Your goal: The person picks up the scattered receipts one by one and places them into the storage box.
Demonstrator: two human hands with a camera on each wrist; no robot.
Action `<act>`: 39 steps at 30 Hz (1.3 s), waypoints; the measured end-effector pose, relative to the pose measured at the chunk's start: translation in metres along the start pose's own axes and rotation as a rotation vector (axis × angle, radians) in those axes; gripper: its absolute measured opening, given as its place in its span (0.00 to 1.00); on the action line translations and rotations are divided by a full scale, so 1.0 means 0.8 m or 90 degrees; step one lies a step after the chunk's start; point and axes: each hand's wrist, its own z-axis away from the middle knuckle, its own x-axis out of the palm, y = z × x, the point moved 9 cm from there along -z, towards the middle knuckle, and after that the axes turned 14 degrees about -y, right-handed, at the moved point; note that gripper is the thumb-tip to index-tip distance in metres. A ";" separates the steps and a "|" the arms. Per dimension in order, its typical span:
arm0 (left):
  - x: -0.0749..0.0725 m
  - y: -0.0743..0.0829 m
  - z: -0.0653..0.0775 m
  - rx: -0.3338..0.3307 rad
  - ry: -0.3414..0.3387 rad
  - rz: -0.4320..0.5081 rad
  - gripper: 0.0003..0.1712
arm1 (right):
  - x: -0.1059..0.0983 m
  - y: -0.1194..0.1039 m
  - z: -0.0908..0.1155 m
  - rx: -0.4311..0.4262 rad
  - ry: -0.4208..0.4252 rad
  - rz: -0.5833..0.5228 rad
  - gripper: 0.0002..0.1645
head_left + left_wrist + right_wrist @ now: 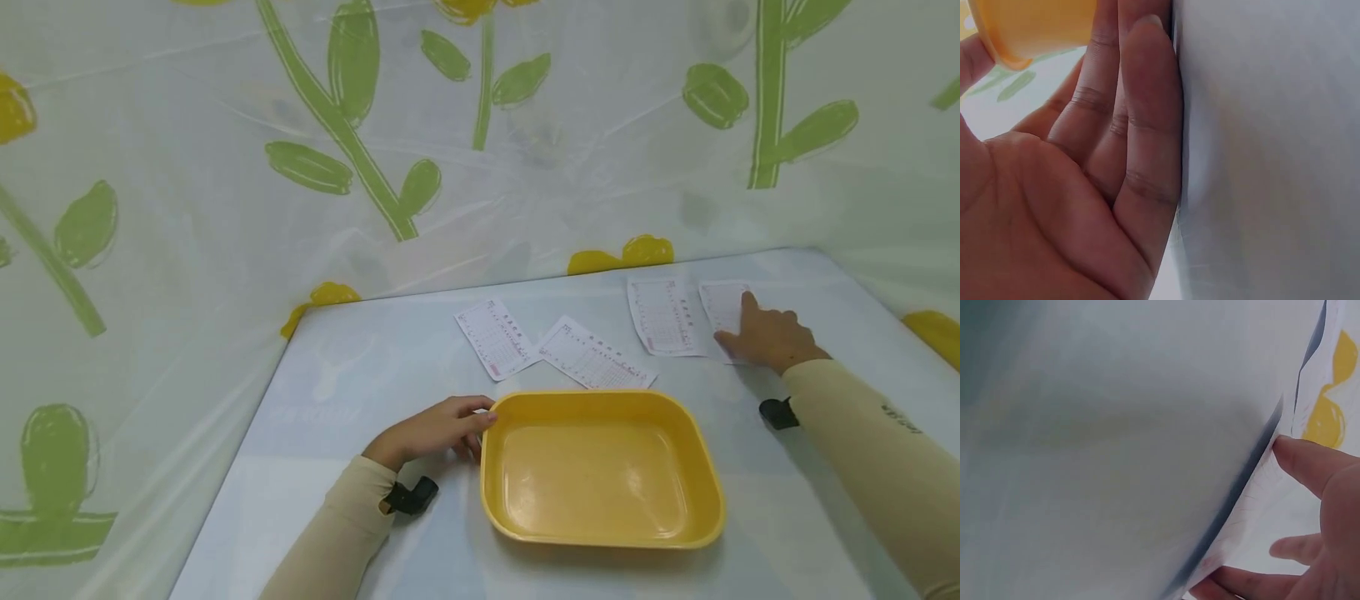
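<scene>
A yellow plastic tray (600, 542) with a raised rim stands on the table. At its left rim my left hand (442, 429) holds it, thumb at the rim and fingers against the outer wall. The left wrist view shows the tray's wall (1041, 31) between thumb and fingers. Far right, my right hand (772, 333) touches a printed paper slip (723, 304), its index finger straight and its thumb by the left edge. In the right wrist view the slip (1241, 519) lies under spread fingertips (1288, 447). The hand hides part of that slip.
Beside it lies another printed slip (663, 317). Behind the tray are two more, a tilted slip (596, 354) and a left slip (495, 337), their corners close together. A curtain (525, 200) with green leaves and yellow flowers hangs along the back edge of the white table (315, 417).
</scene>
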 end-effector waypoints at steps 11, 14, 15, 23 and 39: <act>0.001 0.006 0.001 0.003 -0.004 0.000 0.28 | -0.014 0.007 0.007 0.019 0.035 -0.055 0.61; 0.000 0.006 0.000 0.000 -0.006 0.001 0.28 | -0.014 0.009 0.008 0.034 0.037 -0.081 0.62; 0.000 0.006 0.000 -0.001 -0.006 0.002 0.27 | -0.014 0.009 0.008 0.036 0.039 -0.086 0.62; 0.000 0.004 0.000 -0.015 -0.007 0.005 0.27 | -0.010 0.014 0.008 0.055 0.023 -0.123 0.64; 0.000 -0.003 -0.002 -0.019 -0.005 0.012 0.29 | -0.006 0.012 0.001 0.039 0.051 -0.173 0.66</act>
